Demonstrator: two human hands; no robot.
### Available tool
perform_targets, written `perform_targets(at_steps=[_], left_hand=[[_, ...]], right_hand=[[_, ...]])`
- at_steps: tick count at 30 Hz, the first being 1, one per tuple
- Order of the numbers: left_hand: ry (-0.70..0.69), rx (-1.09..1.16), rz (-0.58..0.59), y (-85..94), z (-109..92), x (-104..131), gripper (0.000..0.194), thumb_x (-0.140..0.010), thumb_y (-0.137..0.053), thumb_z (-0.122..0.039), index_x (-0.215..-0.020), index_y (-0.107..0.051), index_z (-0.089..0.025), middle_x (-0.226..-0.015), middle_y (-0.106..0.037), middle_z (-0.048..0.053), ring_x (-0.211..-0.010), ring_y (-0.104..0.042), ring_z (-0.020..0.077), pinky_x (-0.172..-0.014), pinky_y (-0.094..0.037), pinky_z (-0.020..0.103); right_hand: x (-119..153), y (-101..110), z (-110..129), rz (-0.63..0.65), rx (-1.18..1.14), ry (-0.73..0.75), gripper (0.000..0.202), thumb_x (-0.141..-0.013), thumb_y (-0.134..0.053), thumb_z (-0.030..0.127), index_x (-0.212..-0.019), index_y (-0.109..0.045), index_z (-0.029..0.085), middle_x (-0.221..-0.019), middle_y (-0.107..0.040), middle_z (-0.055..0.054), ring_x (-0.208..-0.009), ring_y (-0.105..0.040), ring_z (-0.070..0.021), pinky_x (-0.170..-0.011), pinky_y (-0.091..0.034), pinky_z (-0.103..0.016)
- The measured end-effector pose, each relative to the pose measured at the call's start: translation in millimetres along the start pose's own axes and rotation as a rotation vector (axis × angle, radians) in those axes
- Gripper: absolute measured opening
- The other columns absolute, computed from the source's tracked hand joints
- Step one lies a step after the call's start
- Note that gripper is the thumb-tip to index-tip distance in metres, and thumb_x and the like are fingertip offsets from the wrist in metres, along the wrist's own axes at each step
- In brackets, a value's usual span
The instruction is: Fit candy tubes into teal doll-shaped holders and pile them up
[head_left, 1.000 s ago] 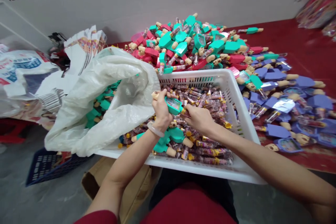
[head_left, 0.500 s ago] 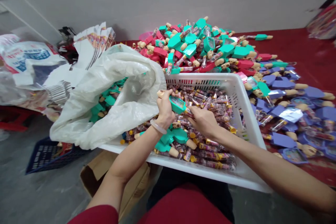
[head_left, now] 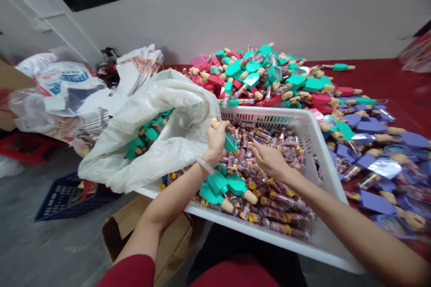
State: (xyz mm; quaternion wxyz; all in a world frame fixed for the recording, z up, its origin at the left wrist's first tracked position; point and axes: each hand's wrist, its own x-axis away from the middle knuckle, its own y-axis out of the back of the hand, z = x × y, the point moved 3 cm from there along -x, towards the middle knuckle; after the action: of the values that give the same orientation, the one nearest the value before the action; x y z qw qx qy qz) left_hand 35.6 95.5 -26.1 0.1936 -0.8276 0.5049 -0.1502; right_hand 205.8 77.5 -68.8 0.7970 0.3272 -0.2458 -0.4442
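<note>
My left hand [head_left: 216, 140] is closed round a green toy [head_left: 230, 142] with a beige handle, held over a white basket [head_left: 332, 166]. Just right of the toy is my right hand [head_left: 267, 158], its fingers bent together; whether they pinch anything is hidden. Many small clear tubes [head_left: 283, 199] with yellow caps fill the basket. Several loose green toys [head_left: 217, 182] lie on the tubes below my left hand. A whitish plastic sack [head_left: 114, 143] with more green toys inside rests on the basket's left part.
Behind the basket, green and red toys [head_left: 252, 80] are heaped on a red surface [head_left: 404, 92]. Purple toys [head_left: 377, 202] lie at the right. A dark blue crate [head_left: 67, 202] and a cardboard box [head_left: 168, 246] stand on the floor. Card sheets [head_left: 134, 71] are at the back left.
The camera view has shifted, so the scene sits lower and slightly to the right. My right hand has moved a little away from the green toy, which remains in my left hand, now tilted more downward.
</note>
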Motion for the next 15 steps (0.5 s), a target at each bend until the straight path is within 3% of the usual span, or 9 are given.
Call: perform_targets(at_steps=[2, 4, 6, 8, 9, 11, 13, 15], left_hand=[[-0.268, -0.129, 0.037, -23.3, -37, -34, 0.026, -0.077, -0.067, -0.027, -0.067, -0.045, -0.018, -0.060, -0.054, -0.004, -0.057, -0.056, 0.0093, -0.061, -0.044, 0.022], [-0.569, -0.251, -0.012, -51.4, -85, -76, 0.023, -0.084, -0.064, -0.036, -0.086, -0.050, -0.018, -0.085, -0.062, 0.001, -0.081, -0.064, 0.0136, -0.077, -0.047, 0.025], [-0.661, -0.473, -0.124, -72.1, -125, -116, 0.043, -0.083, -0.068, -0.034, -0.113, -0.045, -0.014, -0.118, -0.058, 0.012, -0.114, -0.057, 0.0218, -0.096, -0.041, 0.031], [-0.711, -0.749, -0.098, -80.5, -144, -141, 0.068, -0.072, -0.079, -0.030, -0.125, -0.041, -0.010, -0.139, -0.044, 0.020, -0.135, -0.039, 0.0303, -0.109, -0.029, 0.038], [-0.738, -0.863, -0.023, -78.9, -145, -145, 0.070, -0.070, -0.081, -0.028, -0.126, -0.043, -0.011, -0.140, -0.044, 0.020, -0.137, -0.037, 0.0319, -0.111, -0.026, 0.040], [-0.801, -1.065, 0.218, -65.2, -128, -135, 0.055, -0.073, -0.076, -0.027, -0.120, -0.052, -0.014, -0.131, -0.054, 0.017, -0.131, -0.044, 0.0324, -0.110, -0.027, 0.045], [-0.827, -1.308, 0.469, -41.9, -94, -109, 0.042, -0.077, -0.070, -0.031, -0.114, -0.058, -0.016, -0.122, -0.060, 0.016, -0.126, -0.048, 0.0343, -0.110, -0.026, 0.051], [-0.785, -1.622, 0.642, -15.4, -56, -83, 0.052, -0.072, -0.074, -0.035, -0.118, -0.059, -0.017, -0.131, -0.055, 0.019, -0.134, -0.036, 0.0399, -0.111, -0.014, 0.062]], right_hand=[[-6, 7, -15, -0.150, 0.427, 0.003, 0.033, -0.095, -0.036, 0.025, -0.111, -0.063, 0.015, -0.102, -0.066, -0.014, -0.092, -0.060, -0.0244, -0.078, -0.043, -0.033], [-9, 6, -29, -0.111, 0.722, -0.007, 0.034, -0.088, -0.042, 0.014, -0.113, -0.065, 0.014, -0.116, -0.061, -0.019, -0.107, -0.055, -0.0305, -0.086, -0.040, -0.039], [-8, 2, -37, -0.042, 0.891, -0.003, 0.036, -0.085, -0.043, 0.009, -0.112, -0.066, 0.015, -0.124, -0.058, -0.021, -0.116, -0.048, -0.0350, -0.091, -0.037, -0.047], [-5, -3, -41, -0.004, 0.961, 0.009, 0.039, -0.086, -0.040, 0.008, -0.113, -0.066, 0.015, -0.128, -0.057, -0.021, -0.120, -0.044, -0.0358, -0.094, -0.034, -0.052], [-3, -5, -41, 0.004, 0.978, 0.020, 0.040, -0.087, -0.038, 0.007, -0.114, -0.066, 0.016, -0.127, -0.057, -0.020, -0.120, -0.043, -0.0354, -0.094, -0.032, -0.053], [-2, -11, -39, 0.008, 1.005, 0.058, 0.041, -0.088, -0.036, 0.006, -0.113, -0.066, 0.016, -0.124, -0.059, -0.020, -0.118, -0.044, -0.0348, -0.096, -0.029, -0.056], [-1, -16, -38, 0.007, 1.031, 0.096, 0.039, -0.088, -0.035, 0.007, -0.109, -0.068, 0.014, -0.119, -0.061, -0.020, -0.116, -0.045, -0.0348, -0.096, -0.028, -0.057], [-1, -21, -38, 0.012, 1.046, 0.123, 0.038, -0.089, -0.035, 0.007, -0.106, -0.069, 0.012, -0.117, -0.062, -0.021, -0.114, -0.046, -0.0352, -0.095, -0.029, -0.056]])
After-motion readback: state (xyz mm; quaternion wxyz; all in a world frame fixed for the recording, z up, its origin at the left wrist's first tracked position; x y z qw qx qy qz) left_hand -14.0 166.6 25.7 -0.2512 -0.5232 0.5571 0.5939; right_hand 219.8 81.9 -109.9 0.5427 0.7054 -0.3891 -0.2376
